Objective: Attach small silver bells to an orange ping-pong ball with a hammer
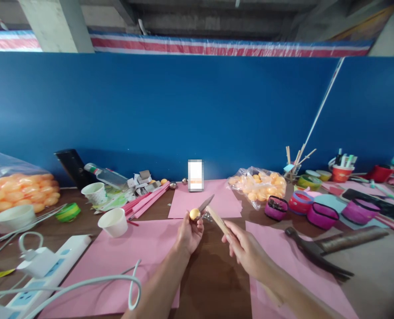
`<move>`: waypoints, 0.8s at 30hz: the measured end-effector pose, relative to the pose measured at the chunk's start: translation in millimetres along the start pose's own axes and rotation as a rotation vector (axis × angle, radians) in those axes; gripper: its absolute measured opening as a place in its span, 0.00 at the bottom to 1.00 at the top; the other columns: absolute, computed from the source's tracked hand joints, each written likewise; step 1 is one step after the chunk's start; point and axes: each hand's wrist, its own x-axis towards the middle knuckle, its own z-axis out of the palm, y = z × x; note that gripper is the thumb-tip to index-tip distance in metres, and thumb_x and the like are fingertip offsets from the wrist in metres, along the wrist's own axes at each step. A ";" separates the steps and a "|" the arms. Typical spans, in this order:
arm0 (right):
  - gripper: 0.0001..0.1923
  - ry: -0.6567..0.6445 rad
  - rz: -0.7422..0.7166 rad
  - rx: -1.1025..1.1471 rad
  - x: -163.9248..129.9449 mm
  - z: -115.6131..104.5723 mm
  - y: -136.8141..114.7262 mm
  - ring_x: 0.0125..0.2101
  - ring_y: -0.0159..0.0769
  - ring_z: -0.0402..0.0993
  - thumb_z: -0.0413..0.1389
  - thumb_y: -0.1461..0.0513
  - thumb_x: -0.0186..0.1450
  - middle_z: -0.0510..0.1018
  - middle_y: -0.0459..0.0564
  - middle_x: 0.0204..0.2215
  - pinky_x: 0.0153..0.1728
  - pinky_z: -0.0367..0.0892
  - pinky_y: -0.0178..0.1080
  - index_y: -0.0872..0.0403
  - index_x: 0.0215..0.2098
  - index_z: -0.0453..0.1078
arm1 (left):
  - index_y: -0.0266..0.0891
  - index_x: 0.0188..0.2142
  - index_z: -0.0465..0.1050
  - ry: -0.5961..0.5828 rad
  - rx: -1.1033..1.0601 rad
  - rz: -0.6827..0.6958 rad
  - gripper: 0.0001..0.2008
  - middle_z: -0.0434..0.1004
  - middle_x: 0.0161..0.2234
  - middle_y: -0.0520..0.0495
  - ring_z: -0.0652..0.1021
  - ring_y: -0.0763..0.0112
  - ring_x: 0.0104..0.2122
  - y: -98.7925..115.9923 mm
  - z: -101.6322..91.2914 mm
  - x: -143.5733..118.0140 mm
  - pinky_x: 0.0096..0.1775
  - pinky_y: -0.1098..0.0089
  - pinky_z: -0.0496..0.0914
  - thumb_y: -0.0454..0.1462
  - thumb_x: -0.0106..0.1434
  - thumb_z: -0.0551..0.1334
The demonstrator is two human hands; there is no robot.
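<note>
Pointing up-left, knife (pixel 212 212) (right hand (pixel 246 249)) meets ball (pixel 194 214).

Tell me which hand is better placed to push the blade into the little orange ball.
Right, probably. The right hand grips the knife by its wooden handle, blade tip at the ball, which the left hand pinches in its fingertips.

Orange ball (pixel 194 214) against knife blade (pixel 205 203)
</note>
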 end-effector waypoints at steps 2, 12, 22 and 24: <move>0.19 0.009 0.003 0.003 -0.4 0.2 -0.7 0.18 0.25 0.65 0.39 0.58 0.65 0.70 0.45 0.30 0.16 0.62 0.27 0.49 0.53 0.55 | 0.32 0.31 0.67 -0.023 -0.019 0.007 0.11 0.70 0.26 0.46 0.65 0.83 0.17 -0.2 -0.8 0.6 0.18 0.82 0.63 0.39 0.61 0.52; 0.18 -0.011 -0.003 0.022 0.4 1.1 -0.1 0.18 0.24 0.65 0.39 0.58 0.65 0.70 0.44 0.29 0.15 0.62 0.28 0.49 0.53 0.55 | 0.33 0.29 0.66 -0.014 0.008 0.012 0.11 0.68 0.23 0.49 0.64 0.84 0.16 -1.2 -1.5 0.3 0.15 0.82 0.60 0.40 0.60 0.54; 0.19 -0.005 0.008 0.002 -0.3 -5.6 -4.1 0.18 0.25 0.65 0.40 0.57 0.65 0.71 0.45 0.29 0.16 0.62 0.29 0.50 0.52 0.57 | 0.36 0.40 0.69 0.036 0.061 0.055 0.11 0.71 0.25 0.48 0.71 0.79 0.20 -1.9 1.1 1.4 0.22 0.79 0.67 0.38 0.59 0.57; 0.19 0.010 0.009 -0.011 -0.1 -8.2 -5.3 0.19 0.26 0.66 0.40 0.57 0.64 0.72 0.46 0.30 0.17 0.63 0.29 0.51 0.52 0.57 | 0.37 0.42 0.69 0.047 0.087 0.069 0.12 0.72 0.28 0.46 0.72 0.78 0.23 -2.5 3.2 -0.2 0.24 0.78 0.69 0.37 0.58 0.58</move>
